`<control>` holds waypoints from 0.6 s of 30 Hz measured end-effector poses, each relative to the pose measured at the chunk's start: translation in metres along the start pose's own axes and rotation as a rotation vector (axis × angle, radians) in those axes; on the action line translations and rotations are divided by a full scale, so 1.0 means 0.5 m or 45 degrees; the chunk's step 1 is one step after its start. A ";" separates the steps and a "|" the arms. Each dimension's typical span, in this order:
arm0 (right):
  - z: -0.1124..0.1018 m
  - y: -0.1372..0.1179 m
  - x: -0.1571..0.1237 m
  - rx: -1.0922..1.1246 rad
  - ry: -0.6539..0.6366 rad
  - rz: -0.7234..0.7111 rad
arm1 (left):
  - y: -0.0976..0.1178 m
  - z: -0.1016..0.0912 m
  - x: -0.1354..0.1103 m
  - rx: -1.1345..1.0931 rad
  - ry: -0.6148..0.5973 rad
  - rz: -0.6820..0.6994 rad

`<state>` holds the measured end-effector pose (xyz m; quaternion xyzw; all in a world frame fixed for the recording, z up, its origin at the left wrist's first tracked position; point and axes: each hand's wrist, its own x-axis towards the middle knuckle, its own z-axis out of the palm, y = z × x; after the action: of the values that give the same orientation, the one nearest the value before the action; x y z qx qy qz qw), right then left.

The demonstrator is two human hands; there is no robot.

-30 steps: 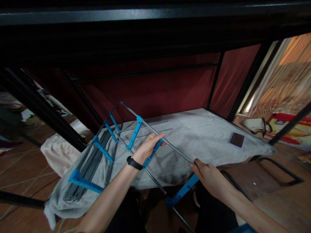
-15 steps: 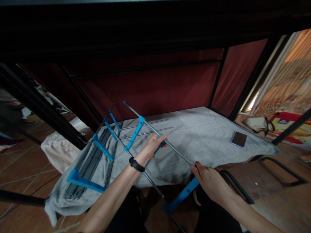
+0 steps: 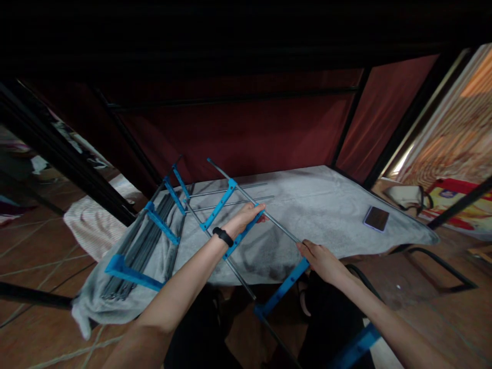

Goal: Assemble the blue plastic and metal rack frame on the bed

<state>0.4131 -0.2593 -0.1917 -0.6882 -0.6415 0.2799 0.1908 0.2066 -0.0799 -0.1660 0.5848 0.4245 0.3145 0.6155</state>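
Observation:
A rack section of thin grey metal rods (image 3: 277,223) joined by blue plastic crossbars (image 3: 219,206) lies slanted over the near edge of a table covered with a grey cloth (image 3: 323,205). My left hand (image 3: 245,218), with a black band at the wrist, is closed around one blue crossbar in the middle of the section. My right hand (image 3: 319,259) is closed on the near end of the upper rod, where another blue crossbar (image 3: 280,289) joins it and hangs off the table edge.
A second bundle of grey rods with blue crossbars (image 3: 144,246) lies at the table's left end. Two loose rods (image 3: 230,197) rest further back. A dark phone (image 3: 375,219) sits to the right. Black frame bars and red curtains surround the table.
Both hands have shifted the rack section slightly further onto the table and to the right. The view has tilted down a little.

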 end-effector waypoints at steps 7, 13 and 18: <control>0.050 0.060 0.044 0.175 -0.041 0.045 | -0.078 -0.001 0.076 0.064 -0.134 -0.098; 0.059 0.116 0.076 0.252 -0.103 0.109 | -0.117 0.042 0.105 -0.046 0.013 -0.061; 0.078 0.167 0.103 0.405 -0.069 0.230 | -0.134 0.015 0.076 -0.198 0.114 -0.019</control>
<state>0.4542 -0.2210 -0.2809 -0.6964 -0.5297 0.4122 0.2541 0.2225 -0.0578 -0.2385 0.5173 0.4303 0.3680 0.6418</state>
